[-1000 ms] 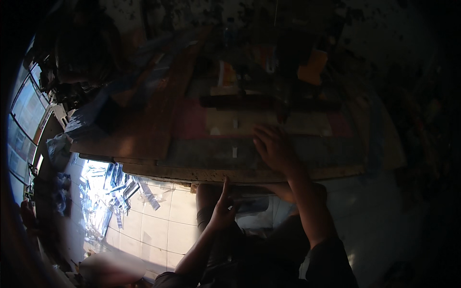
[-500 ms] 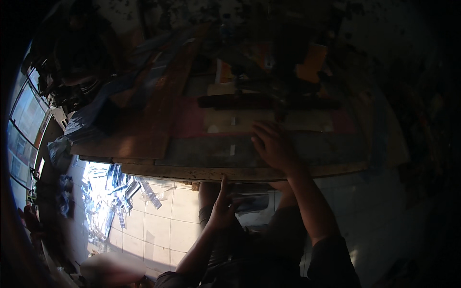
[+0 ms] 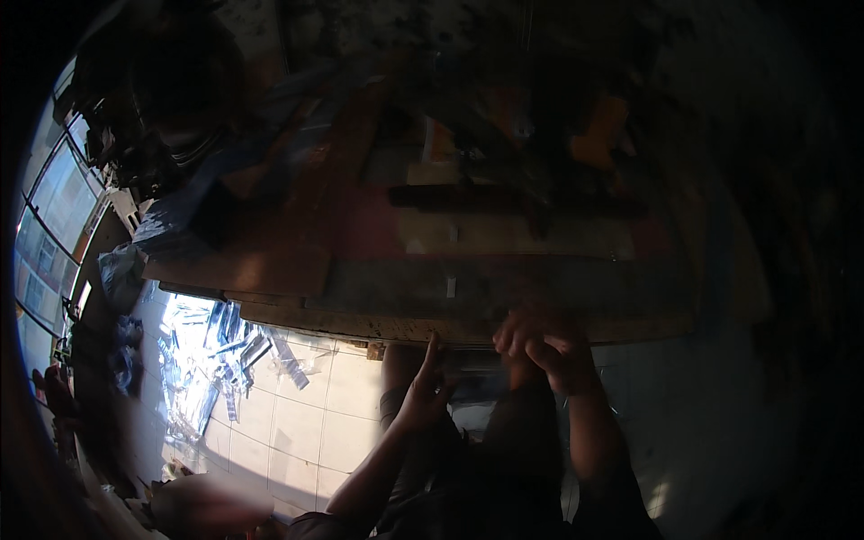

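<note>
My left hand (image 3: 425, 394) is just below the front edge of a dark worktable (image 3: 387, 326). One finger points up and touches that edge, while the others curl in beside a dim, glossy sheet-like thing (image 3: 475, 389); whether they grip it is hard to make out. My right hand (image 3: 551, 349) hovers at the same edge further right, its fingers loosely bent and the thumb apart, with nothing visible in it. Beyond the hands, a long dark bar (image 3: 468, 195) lies across a pale board (image 3: 504, 236) on the table. Deep shadow hides most detail there.
A brown board (image 3: 261, 270) covers the table's left part, with crumpled plastic (image 3: 162, 225) at its corner. Shiny plastic strips (image 3: 202, 360) litter the sunlit tiled floor (image 3: 297, 432). An orange sheet (image 3: 598, 130) stands at the back. A dark figure (image 3: 162, 81) is at far left.
My right hand has drawn back from the tabletop to the front edge, its fingers now more bent. My left hand stays at the edge. The view has shifted slightly.
</note>
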{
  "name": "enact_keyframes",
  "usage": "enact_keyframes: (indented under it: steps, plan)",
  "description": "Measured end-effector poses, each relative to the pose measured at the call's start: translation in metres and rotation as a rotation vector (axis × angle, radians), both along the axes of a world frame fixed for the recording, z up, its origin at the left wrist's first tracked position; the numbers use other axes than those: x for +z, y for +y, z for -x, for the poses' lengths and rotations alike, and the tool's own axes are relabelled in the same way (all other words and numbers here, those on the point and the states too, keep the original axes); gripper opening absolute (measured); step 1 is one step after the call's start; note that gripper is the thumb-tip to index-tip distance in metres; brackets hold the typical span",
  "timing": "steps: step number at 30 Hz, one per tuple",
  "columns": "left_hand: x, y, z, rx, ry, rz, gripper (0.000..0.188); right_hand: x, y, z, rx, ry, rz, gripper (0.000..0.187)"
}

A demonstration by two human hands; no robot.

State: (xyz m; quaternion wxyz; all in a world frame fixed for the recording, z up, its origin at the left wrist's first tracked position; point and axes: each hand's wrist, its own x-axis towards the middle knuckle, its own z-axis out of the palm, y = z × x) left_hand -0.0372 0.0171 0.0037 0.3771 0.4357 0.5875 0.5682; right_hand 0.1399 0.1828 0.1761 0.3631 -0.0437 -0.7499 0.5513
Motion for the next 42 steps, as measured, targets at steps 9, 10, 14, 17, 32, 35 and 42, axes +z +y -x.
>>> enact_keyframes:
  steps: [9, 10, 14, 17, 32, 35, 42]
  plan:
    - [0.004, -0.004, -0.008, -0.029, -0.080, -0.053, 0.089, 0.120, -0.081, -0.049, 0.683, 0.761, -0.014, 0.054]
    - [0.002, -0.002, -0.008, -0.014, -0.072, -0.065, 0.089, 0.126, -0.080, -0.044, 0.715, 0.771, -0.024, 0.055]
    - [0.005, -0.002, -0.004, -0.042, -0.076, -0.025, 0.091, 0.142, -0.081, -0.037, 0.785, 0.785, -0.040, 0.061]
    - [0.005, -0.001, -0.003, -0.050, -0.078, -0.039, 0.091, 0.145, -0.083, -0.035, 0.800, 0.772, -0.029, 0.063]
    - [0.008, -0.001, -0.001, -0.045, -0.056, -0.003, 0.094, 0.140, -0.085, -0.027, 0.797, 0.774, -0.008, 0.062]
    - [0.008, -0.002, 0.001, -0.071, -0.037, -0.007, 0.094, 0.140, -0.084, -0.027, 0.791, 0.783, -0.016, 0.061]
    - [0.016, -0.001, -0.003, -0.091, -0.139, -0.019, 0.094, 0.138, -0.083, -0.029, 0.741, 0.803, -0.045, 0.061]
